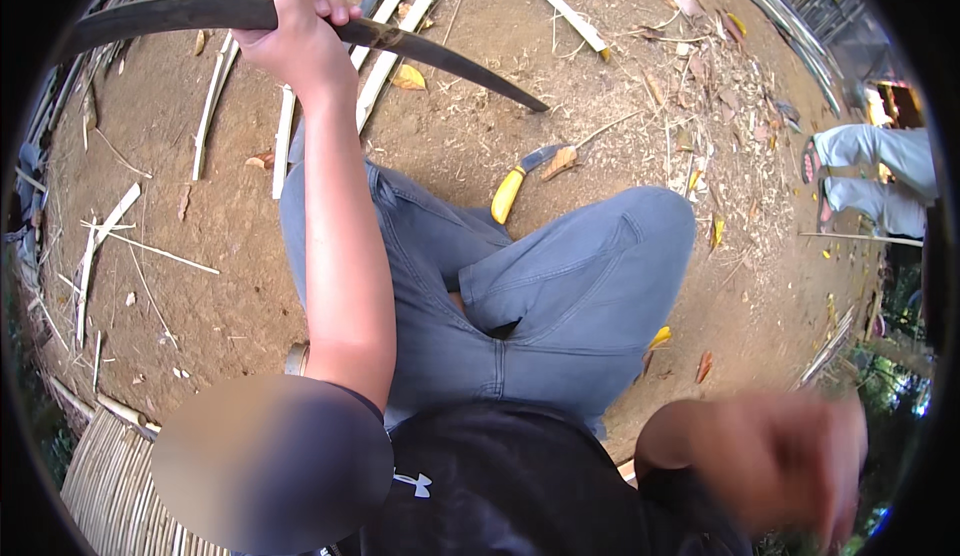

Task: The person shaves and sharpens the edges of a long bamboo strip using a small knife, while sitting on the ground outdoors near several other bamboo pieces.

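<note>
Your right hand (790, 461) blurs past judging; your left hand (300, 41) grips the strip (420, 49) beyond the knife (516, 181), droppable if slackened.

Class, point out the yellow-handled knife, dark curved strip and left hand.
Knife (516, 179): head view, handle near blade.
Dark curved strip (408, 45): head view, section right of hand.
Left hand (299, 42): head view, middle.
</note>
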A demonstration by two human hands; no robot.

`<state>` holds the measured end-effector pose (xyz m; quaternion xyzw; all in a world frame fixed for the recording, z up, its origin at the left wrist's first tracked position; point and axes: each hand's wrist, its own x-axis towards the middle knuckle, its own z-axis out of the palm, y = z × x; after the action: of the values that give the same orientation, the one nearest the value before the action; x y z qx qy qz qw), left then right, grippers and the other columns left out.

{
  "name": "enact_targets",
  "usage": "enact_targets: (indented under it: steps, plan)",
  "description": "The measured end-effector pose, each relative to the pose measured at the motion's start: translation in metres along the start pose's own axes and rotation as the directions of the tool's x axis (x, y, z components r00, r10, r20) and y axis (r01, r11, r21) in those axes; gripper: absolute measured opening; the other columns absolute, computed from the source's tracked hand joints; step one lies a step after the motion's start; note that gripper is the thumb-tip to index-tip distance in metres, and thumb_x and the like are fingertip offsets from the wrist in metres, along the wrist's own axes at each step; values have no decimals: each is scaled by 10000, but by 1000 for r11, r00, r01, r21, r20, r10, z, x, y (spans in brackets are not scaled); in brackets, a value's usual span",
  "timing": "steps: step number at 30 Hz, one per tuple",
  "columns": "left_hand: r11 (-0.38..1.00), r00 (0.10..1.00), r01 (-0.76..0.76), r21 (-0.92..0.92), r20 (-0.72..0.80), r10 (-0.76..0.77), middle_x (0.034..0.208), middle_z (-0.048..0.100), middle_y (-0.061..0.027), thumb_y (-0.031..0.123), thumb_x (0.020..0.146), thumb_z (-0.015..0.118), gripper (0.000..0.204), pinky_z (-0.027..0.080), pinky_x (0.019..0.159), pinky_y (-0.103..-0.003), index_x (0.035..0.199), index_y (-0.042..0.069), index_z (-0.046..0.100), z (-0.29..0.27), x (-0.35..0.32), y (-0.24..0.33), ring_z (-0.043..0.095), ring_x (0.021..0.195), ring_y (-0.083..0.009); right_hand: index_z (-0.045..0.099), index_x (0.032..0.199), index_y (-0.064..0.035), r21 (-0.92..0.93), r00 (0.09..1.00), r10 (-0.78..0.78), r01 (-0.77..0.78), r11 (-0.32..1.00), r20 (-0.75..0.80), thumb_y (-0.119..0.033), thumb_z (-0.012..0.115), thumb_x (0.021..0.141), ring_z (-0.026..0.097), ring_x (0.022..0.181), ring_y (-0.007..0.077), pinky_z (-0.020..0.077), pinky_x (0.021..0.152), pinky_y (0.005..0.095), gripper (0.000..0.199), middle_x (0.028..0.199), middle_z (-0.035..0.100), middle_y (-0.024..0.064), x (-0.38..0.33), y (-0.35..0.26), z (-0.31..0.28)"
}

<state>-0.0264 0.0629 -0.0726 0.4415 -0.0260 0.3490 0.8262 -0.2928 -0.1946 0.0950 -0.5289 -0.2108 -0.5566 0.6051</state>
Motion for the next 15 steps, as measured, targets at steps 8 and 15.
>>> enact_targets:
  steps: [8, 15]
  plan:
    - [997, 989, 23, 80, -148, -11, 564, 425, 12, 165, 962, 617, 268, 444, 401, -290, 776, 128, 428, -3, -2, 1, 447, 426, -111, 512, 1331, 64, 268, -283, 959, -925, -268, -17, -217, 516, 1030, 608, 1051, 223, 495, 966, 345, 412, 1161, 626, 157, -193, 190, -88]
    - [998, 990, 26, 49, -139, -19, 554, 418, 15, 158, 954, 623, 260, 426, 394, -289, 759, 128, 454, 0, -4, -2, 437, 419, -111, 451, 1400, 60, 333, -358, 928, -867, -370, 100, -339, 338, 1072, 566, 1213, 301, 431, 1078, 419, 529, 1314, 579, 212, -181, 176, -76]
